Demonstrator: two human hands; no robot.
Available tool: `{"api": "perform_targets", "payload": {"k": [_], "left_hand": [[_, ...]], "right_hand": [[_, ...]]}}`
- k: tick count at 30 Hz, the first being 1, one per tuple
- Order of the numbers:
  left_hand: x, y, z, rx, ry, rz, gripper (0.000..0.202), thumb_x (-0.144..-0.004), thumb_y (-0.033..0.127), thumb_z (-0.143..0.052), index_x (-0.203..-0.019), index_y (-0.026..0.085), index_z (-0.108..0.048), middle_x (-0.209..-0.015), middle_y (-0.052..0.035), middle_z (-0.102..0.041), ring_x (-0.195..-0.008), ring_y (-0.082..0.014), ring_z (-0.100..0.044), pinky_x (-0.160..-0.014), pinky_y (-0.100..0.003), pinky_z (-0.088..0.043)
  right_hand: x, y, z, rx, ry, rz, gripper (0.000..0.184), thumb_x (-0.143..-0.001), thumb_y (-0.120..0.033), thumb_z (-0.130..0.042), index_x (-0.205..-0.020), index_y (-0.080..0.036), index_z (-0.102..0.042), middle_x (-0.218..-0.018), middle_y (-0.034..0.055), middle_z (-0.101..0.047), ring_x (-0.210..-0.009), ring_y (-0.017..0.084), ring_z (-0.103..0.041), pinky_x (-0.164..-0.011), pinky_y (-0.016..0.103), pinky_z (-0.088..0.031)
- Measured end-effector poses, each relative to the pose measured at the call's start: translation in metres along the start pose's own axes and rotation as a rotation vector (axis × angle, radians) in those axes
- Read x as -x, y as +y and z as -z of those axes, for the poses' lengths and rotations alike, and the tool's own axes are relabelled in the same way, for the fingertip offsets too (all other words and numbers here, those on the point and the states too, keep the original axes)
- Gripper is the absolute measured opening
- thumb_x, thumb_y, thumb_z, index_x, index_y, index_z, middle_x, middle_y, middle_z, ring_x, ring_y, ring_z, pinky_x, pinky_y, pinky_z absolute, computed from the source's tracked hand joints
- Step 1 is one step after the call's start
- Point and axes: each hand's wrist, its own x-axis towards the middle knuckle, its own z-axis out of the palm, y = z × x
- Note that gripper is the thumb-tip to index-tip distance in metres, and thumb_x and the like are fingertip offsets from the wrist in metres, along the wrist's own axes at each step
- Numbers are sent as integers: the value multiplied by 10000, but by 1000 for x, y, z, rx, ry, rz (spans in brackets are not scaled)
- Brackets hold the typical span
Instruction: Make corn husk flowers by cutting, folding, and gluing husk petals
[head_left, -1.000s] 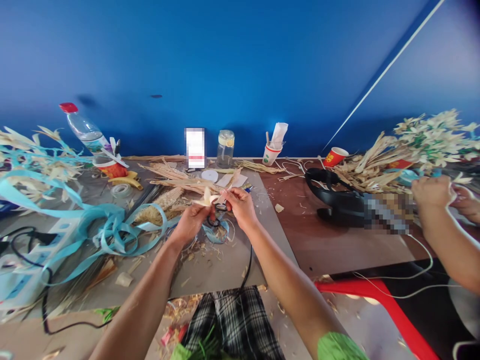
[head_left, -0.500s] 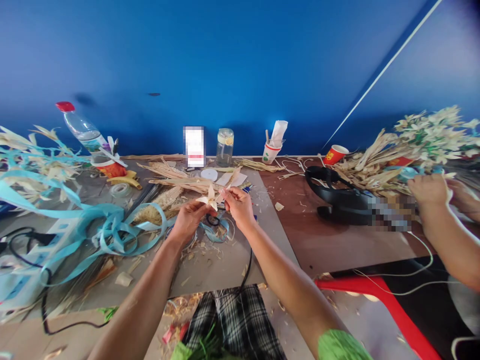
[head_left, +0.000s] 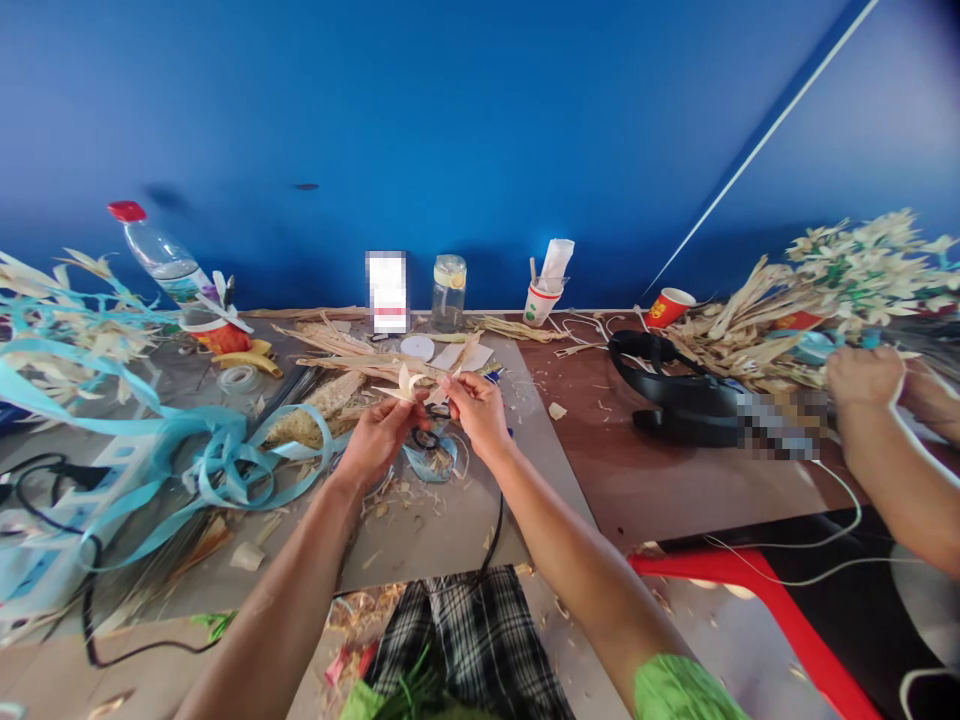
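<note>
A cream, star-shaped papery flower, clamped by fingers of the left hand over the flat grey tabletop, has been turned and shifted leftward; beside it, fingertips of the right hand are drawn together, anything held indistinct

Along the back of the worktop, before a wall, stand, left to right, a bottle, a phone, a jar and a cup holding a packet. At centre, a flower is in the left fingers, just beside the right fingers. Ribbon lies left of them; a headset lies right, with husks behind it.
</note>
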Motion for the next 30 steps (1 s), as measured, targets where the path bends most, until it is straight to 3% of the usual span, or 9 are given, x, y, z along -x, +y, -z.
{"api": "perform_targets", "payload": {"k": [4, 9, 15, 21, 30], "left_hand": [[-1, 4, 3, 62, 46, 34, 307, -637, 326, -763, -853, 121, -686, -733, -29, -651, -646, -130, -608, -699, -278, -479], [-1, 5, 6, 72, -17, 66, 284, -647, 277, -766, -873, 132, -674, -772, -29, -676, -643, -121, -628, -682, -263, -482], [-2, 0, 3, -32, -49, 31, 227, -640, 310, -761, -721, 129, -651, -704, -31, -673, -639, -127, -609, -681, -262, -466], [-4, -6, 3, -52, -93, 47, 246, -625, 313, -760, -786, 144, -681, -664, -12, -663, -634, -139, -608, -711, -278, -456], [-2, -4, 1, -60, -143, 50, 200, -630, 280, -759, -743, 137, -678, -694, -19, -666, -599, -126, -593, -660, -269, -453]], "right_hand": [[0, 0, -1, 4, 8, -3, 344, -773, -476, -600, -614, -183, -510, -476, -61, -408, -426, 66, -367, -433, 208, -260], [0, 1, -2, -10, 15, 0, 328, -773, -466, -601, -632, -179, -530, -473, -63, -411, -421, 64, -360, -432, 209, -265], [1, 0, -3, -8, 35, 18, 303, -777, -460, -597, -673, -176, -568, -460, -66, -409, -421, 65, -365, -437, 206, -275], [1, 1, -4, -11, 14, 17, 315, -759, -482, -608, -704, -173, -589, -492, -57, -435, -429, 68, -380, -432, 207, -283], [5, 0, -6, 56, -16, 39, 340, -768, -482, -589, -621, -182, -526, -488, -56, -377, -448, 74, -360, -448, 213, -267]]}}
